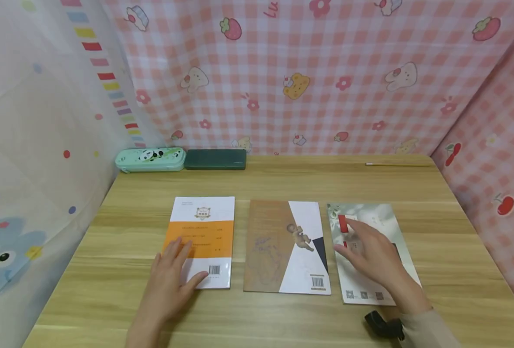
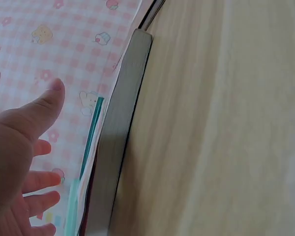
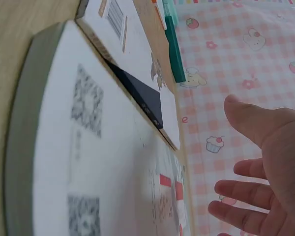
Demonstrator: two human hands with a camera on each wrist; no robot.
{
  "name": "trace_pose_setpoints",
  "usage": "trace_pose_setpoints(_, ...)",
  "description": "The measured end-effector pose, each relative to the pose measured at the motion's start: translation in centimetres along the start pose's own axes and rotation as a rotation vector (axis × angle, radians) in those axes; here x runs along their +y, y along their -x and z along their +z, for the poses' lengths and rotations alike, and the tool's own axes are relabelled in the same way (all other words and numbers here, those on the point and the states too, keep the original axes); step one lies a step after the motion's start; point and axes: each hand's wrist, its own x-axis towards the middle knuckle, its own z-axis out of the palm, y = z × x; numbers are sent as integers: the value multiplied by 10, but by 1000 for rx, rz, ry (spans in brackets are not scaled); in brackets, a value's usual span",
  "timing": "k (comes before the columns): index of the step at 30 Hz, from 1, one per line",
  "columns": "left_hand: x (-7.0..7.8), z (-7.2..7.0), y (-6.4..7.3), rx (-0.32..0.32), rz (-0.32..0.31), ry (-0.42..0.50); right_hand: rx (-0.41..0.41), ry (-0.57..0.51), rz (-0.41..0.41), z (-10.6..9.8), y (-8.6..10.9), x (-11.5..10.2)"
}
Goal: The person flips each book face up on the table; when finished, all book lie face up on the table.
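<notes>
Three books lie face down in a row on the table: a white and orange book [image 1: 215, 212] at left, a brown and white book [image 1: 267, 251] in the middle, a pale green and white book [image 1: 380, 217] at right. My left hand [image 1: 167, 282] is over the lower left part of the orange book, fingers apart; whether it touches the cover I cannot tell. Over the pale book is my right hand [image 1: 376, 256], thumb and fingers spread, partly covering its red labels. In the right wrist view the right hand [image 3: 270, 167] appears raised above the cover, holding nothing.
At the back left edge of the table [image 1: 304, 181] stand a mint panda pencil case [image 1: 150, 159] and a dark green case [image 1: 215, 159]. A yellow pencil [image 1: 398, 164] lies at the back right. Near my right wrist is a black curved object [image 1: 383, 326]. Patterned curtains [image 1: 248, 72] enclose the table.
</notes>
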Motion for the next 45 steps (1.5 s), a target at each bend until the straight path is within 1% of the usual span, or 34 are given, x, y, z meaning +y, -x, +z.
trace_pose_setpoints(4, -4, -1, 3, 8, -19, 15, -26, -28, 15, 2, -6, -2)
trace_pose_setpoints(6, -7, -1, 5, 15, -27, 23, -26, -34, 10, 3, -8, -3)
trace_pose_setpoints(11, -15, -2, 12, 76, -33, 37, 18, -25, -42, 5, -12, -4)
trace_pose_setpoints(13, -18, -2, 15, 90, -42, 43, 40, -27, -67, 5, -14, -4)
trace_pose_setpoints(16, -20, -3, 19, 58, -89, 51, 60, -46, -90, 5, -16, -3)
trace_pose_setpoints(20, -22, -6, 25, -24, -183, 89, 52, -53, -81, 5, -21, -5)
trace_pose_setpoints(22, -24, -7, 27, -44, -215, 112, 44, -53, -71, 5, -23, -5)
trace_pose_setpoints(24, -26, -7, 28, -49, -230, 121, 40, -61, -66, 4, -25, -6)
trace_pose_setpoints(30, -30, -8, 31, -15, -263, 135, 44, -75, -85, 4, -35, -9)
trace_pose_setpoints(34, -32, -8, 30, -8, -290, 144, 47, -79, -88, 5, -40, -11)
trace_pose_setpoints(37, -34, -7, 30, 13, -296, 149, 40, -84, -89, 7, -42, -11)
trace_pose_setpoints(42, -36, -4, 29, 93, -303, 172, 35, -94, -109, 9, -46, -12)
trace_pose_setpoints(45, -37, -3, 28, 131, -317, 180, 38, -92, -119, 10, -50, -13)
